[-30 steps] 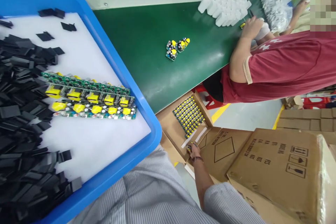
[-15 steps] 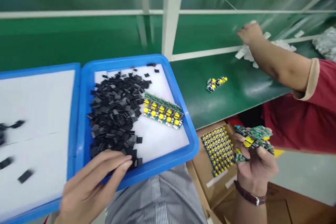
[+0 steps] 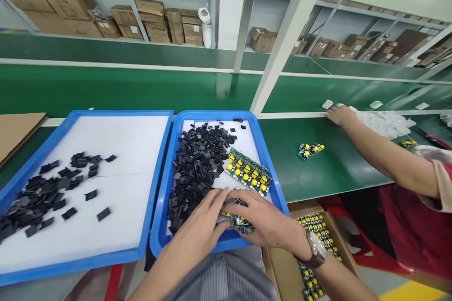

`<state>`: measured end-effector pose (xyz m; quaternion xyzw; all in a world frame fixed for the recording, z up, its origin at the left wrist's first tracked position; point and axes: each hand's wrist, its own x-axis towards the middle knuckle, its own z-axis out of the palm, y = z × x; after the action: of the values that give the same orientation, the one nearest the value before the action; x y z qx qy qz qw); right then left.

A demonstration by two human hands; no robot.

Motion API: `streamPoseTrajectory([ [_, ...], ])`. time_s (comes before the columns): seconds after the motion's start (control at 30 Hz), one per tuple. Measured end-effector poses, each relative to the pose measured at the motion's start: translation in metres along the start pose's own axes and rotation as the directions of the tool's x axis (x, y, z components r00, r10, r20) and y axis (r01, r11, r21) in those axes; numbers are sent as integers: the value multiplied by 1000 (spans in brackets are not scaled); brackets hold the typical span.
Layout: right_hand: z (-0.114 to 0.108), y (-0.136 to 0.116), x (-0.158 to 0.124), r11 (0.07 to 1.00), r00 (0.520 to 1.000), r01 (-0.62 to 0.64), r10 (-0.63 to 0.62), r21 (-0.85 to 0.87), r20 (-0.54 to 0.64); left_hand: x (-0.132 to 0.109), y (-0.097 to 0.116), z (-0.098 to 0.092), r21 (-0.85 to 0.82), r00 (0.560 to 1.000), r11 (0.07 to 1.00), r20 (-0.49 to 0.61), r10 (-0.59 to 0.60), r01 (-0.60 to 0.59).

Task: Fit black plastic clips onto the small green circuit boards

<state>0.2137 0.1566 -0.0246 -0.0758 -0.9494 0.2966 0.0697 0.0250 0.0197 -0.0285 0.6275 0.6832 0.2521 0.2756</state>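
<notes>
Both my hands rest together at the front of the right blue tray (image 3: 162, 188). My right hand (image 3: 264, 223), with a watch on its wrist, is closed over a strip of green circuit boards with yellow parts (image 3: 237, 218). My left hand (image 3: 203, 225) lies beside it, fingers curled onto the same strip. A second strip of circuit boards (image 3: 248, 171) lies just beyond my hands, next to a heap of small black pieces (image 3: 197, 160) that fills the left half of this tray.
A left blue tray (image 3: 141, 244) holds scattered black pieces (image 3: 45, 193). A small cluster of boards (image 3: 310, 149) sits on the green belt. A co-worker's arm (image 3: 381, 155) reaches across to white parts (image 3: 384, 124). A cardboard box of boards (image 3: 318, 230) stands below right.
My right hand has carried the strip of boards from beside the box into the right tray. My left hand has moved right to meet it. The view has lifted toward the shelves.
</notes>
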Motion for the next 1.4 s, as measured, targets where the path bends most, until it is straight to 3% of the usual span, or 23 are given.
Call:
streamPoseTrajectory([
  [0.13,-10,0,-6,997,997,-71,69,-44,-32,10,2,-2,-56,998,998,62,13,-9],
  [0.3,-16,10,-19,995,996,-66,61,-74,-64,11,3,-4,-10,995,999,88,43,-43],
  [0.4,-25,28,-25,973,962,-180,144,-142,-231,11,2,-2,84,991,992,94,90,-98],
  [0.5,-36,47,-23,920,908,-313,217,-238,-358,15,6,-12,199,980,964,127,155,-178],
  [0.63,-40,58,-12,936,947,-238,166,-258,-275,36,13,-40,372,957,881,122,264,-291],
  [0.73,-37,59,1,940,939,-258,190,-221,-286,60,13,-51,428,937,836,91,337,-343],
  [0.97,-41,72,26,925,885,-338,250,-174,-392,108,8,-36,450,899,778,188,397,-438],
  [1.17,-41,79,26,950,923,-272,212,-156,-320,118,3,-32,467,880,747,209,427,-473],
  [1.4,-48,93,34,975,931,-219,200,-30,-305,130,1,-26,557,895,706,200,398,-438],
])
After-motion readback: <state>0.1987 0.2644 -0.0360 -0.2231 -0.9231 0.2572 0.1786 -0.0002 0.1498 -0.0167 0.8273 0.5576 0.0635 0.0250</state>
